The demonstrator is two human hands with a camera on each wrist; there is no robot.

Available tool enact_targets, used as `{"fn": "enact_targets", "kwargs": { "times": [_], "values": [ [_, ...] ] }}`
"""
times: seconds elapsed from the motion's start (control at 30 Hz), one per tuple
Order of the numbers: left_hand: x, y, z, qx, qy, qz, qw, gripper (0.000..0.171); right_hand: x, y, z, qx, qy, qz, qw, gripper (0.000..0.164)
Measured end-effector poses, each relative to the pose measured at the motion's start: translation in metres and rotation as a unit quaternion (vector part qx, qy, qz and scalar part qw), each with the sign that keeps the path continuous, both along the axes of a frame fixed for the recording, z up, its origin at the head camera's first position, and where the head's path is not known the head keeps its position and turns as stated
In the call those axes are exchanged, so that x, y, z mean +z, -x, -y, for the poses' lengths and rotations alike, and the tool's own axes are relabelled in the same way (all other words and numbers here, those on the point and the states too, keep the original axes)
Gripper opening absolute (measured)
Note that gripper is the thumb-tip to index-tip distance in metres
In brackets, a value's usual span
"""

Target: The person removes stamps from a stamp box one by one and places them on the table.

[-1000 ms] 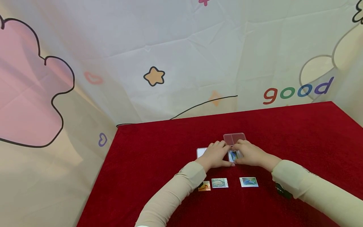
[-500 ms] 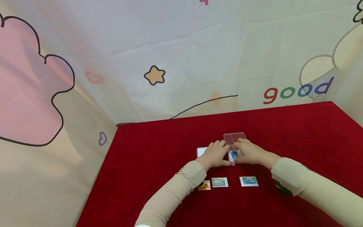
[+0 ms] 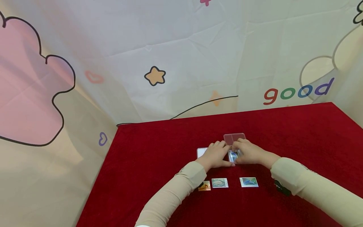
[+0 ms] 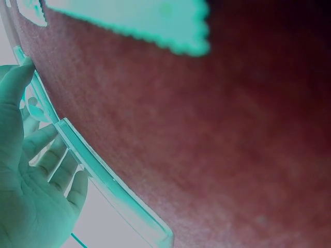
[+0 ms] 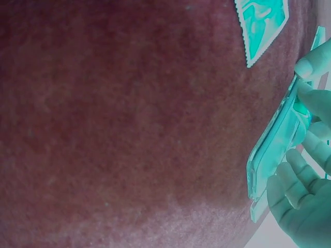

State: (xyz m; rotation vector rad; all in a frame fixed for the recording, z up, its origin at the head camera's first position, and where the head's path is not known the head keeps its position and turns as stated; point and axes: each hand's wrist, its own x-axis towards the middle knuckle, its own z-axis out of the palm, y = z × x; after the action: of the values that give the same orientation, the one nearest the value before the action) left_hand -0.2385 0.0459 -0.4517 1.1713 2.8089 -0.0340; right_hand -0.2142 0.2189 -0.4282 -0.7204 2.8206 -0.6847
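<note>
A flat clear plastic case (image 3: 201, 152) lies open on the red cloth, its left part white underneath. My left hand (image 3: 214, 155) spans the case, thumb at the front edge, fingertips toward the back. In the left wrist view that thumb (image 4: 18, 77) rests on the case edge (image 4: 116, 181). My right hand (image 3: 249, 152) pinches a blue-and-white stamp (image 3: 233, 156) in the case's right part. The right wrist view shows the stamp (image 5: 300, 132) curved up between right thumb and fingers. The right hand hides part of the case's right side.
A clear divided lid or tray (image 3: 234, 137) lies right behind the hands. In front lie three stamps: an orange one (image 3: 204, 186) partly behind the left cuff, a pale green one (image 3: 219, 183), and a blue-green one (image 3: 249, 182). A printed curtain (image 3: 181, 63) hangs behind the table.
The stamp between the right fingers has bent or tilted, and its picture looks paler and more bluish. Both hands keep almost the same place.
</note>
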Motion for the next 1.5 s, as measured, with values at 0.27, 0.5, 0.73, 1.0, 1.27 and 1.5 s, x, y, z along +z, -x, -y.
{"fn": "enact_targets", "kwargs": {
  "times": [0.27, 0.5, 0.73, 1.0, 1.27, 1.5],
  "values": [
    [0.0007, -0.0006, -0.0003, 0.000, -0.001, 0.001, 1.0000, 0.067, -0.0018, -0.0005, -0.0021, 0.008, 0.003, -0.010, 1.000, 0.031],
    [0.0013, -0.0011, -0.0003, 0.000, -0.002, 0.000, 1.0000, 0.067, -0.0012, 0.0012, -0.0025, 0.009, 0.009, 0.008, 1.000, 0.032],
    [0.0002, -0.0009, -0.0006, 0.001, -0.002, -0.001, 1.0000, 0.067, -0.0021, 0.0018, -0.0029, 0.005, 0.016, 0.030, 0.999, 0.031],
    [0.0010, -0.0009, -0.0005, 0.004, -0.011, 0.006, 0.9999, 0.066, -0.0036, -0.0014, -0.0028, -0.006, 0.011, 0.012, 1.000, 0.027],
    [-0.0001, -0.0005, 0.0002, 0.001, -0.011, 0.004, 0.9999, 0.065, -0.0031, -0.0030, -0.0031, 0.007, 0.020, 0.000, 1.000, 0.025],
    [0.0005, -0.0009, 0.0003, 0.000, -0.007, 0.004, 1.0000, 0.065, -0.0025, -0.0022, -0.0023, 0.015, 0.027, 0.010, 0.999, 0.029]
  ]
}}
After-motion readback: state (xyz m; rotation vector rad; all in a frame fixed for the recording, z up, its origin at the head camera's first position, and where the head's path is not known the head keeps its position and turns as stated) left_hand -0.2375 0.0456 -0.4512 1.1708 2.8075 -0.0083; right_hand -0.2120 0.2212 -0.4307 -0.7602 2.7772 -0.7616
